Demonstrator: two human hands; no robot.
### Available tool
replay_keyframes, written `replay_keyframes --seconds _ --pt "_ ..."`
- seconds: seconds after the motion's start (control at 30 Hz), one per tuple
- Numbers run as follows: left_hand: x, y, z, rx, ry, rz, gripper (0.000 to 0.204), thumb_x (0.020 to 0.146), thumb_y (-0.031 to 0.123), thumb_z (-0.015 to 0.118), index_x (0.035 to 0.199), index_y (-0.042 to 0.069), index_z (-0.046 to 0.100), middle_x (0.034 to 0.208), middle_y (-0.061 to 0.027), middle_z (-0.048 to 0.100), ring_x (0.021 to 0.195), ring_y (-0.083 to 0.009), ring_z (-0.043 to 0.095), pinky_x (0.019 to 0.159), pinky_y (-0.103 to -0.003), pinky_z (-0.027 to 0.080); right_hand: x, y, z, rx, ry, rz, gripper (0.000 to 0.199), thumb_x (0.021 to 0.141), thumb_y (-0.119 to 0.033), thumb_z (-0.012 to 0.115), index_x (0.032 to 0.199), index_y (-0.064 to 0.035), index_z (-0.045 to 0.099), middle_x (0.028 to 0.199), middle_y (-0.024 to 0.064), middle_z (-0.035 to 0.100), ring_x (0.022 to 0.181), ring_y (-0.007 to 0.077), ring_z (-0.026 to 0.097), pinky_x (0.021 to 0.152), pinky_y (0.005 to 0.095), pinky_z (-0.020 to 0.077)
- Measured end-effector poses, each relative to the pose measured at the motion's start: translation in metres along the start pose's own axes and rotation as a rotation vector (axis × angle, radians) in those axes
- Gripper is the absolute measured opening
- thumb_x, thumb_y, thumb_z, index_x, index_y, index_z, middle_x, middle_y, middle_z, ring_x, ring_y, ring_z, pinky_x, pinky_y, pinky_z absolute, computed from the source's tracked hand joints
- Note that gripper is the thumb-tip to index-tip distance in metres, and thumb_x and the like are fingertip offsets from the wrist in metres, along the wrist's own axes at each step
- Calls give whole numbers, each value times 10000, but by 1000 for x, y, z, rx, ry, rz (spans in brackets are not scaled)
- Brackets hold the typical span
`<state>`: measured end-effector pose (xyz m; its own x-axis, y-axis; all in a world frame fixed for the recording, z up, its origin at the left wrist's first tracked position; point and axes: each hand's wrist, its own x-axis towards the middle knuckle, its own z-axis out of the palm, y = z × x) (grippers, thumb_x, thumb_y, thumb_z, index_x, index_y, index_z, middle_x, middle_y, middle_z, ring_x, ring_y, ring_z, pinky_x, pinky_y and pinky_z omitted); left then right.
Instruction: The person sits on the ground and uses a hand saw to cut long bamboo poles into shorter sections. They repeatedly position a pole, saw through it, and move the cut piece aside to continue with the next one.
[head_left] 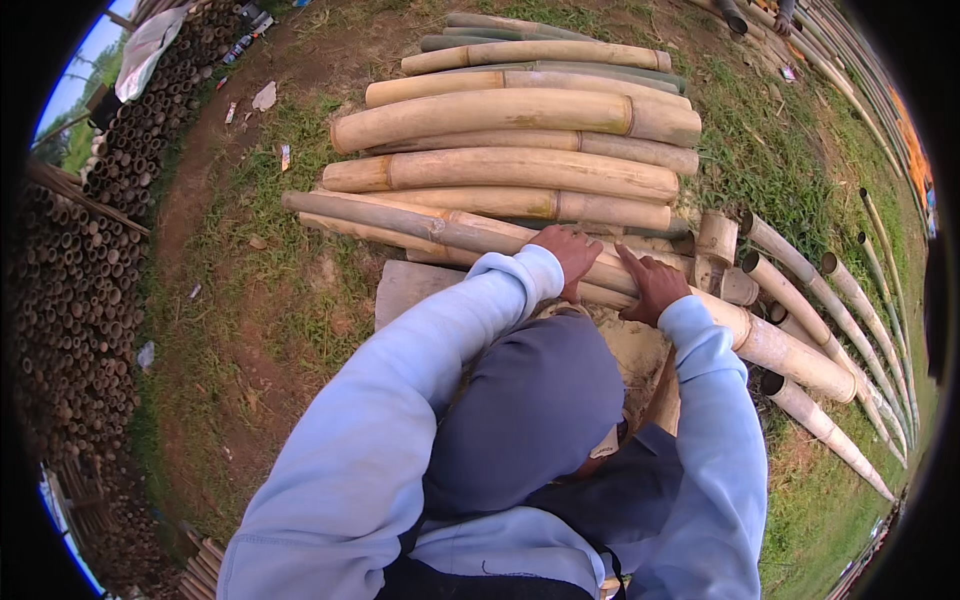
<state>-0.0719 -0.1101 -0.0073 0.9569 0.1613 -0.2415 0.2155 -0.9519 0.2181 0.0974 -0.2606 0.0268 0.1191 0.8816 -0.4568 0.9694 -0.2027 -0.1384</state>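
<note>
A long thick bamboo pole (pixel 775 347) slants across in front of me, from the far left down to the near right. On its middle rests my left hand (pixel 568 257), fingers bent over the pole. Just to the right, my right hand (pixel 653 282) grips the same pole, with the thumb along the top and the fingers down the near side. The undersides of both grips are hidden. Short cut bamboo stubs (pixel 716 238) stand upright beyond the right hand. My bent knee (pixel 535 400), in dark cloth, is close below the hands.
Cut bamboo lengths (pixel 520 110) lie side by side on the grass beyond. More long poles (pixel 830 300) fan out at the right. A tall stack of bamboo (pixel 75 310) fills the left side. Another person's hand (pixel 783 24) shows at the far right.
</note>
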Motion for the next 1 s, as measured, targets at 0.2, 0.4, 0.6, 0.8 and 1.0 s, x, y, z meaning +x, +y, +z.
replay_keyframes --seconds 0.2,0.4,0.6,0.8,1.0 --pt "5 -3 -2 18 -24 -23 952 626 509 901 1394 95 522 1229 -163 683 1068 -369 696 904 -481 567 -90 41 -29 158 547 -32 1061 779 -374 870 1631 -215 258 1400 209 562 1212 422 603 1056 471 493" --pt "9 -23 -6 -51 -14 -27 970 594 512 930 1373 112 515 1149 -219 718 1068 -428 682 931 -509 539 -301 92 2 503 928 504 676 902 -199 793 1511 -132 506 1139 170 726 986 302 721 875 417 573" --pt "27 -6 -7 -91 -42 24 1017 566 458 962 1404 125 492 1259 -190 688 1143 -418 659 974 -482 527 -457 50 264 643 1021 1227 420 891 -177 762 1291 -95 662 888 126 751 818 240 728 771 376 565" --pt "21 -15 10 -77 151 158 1159 541 356 989 1485 97 368 1390 -196 575 1259 -396 590 1036 -450 514 -431 -67 387 906 828 1467 383 870 -251 746 1194 -92 621 1019 184 711 953 372 703 862 466 545" --pt "22 -27 17 56 137 207 1140 524 353 988 1465 86 401 1368 -200 588 1232 -384 610 1007 -443 532 -397 -74 397 820 656 1623 515 857 -346 758 1245 -90 535 1108 179 630 1072 395 627 907 500 522"
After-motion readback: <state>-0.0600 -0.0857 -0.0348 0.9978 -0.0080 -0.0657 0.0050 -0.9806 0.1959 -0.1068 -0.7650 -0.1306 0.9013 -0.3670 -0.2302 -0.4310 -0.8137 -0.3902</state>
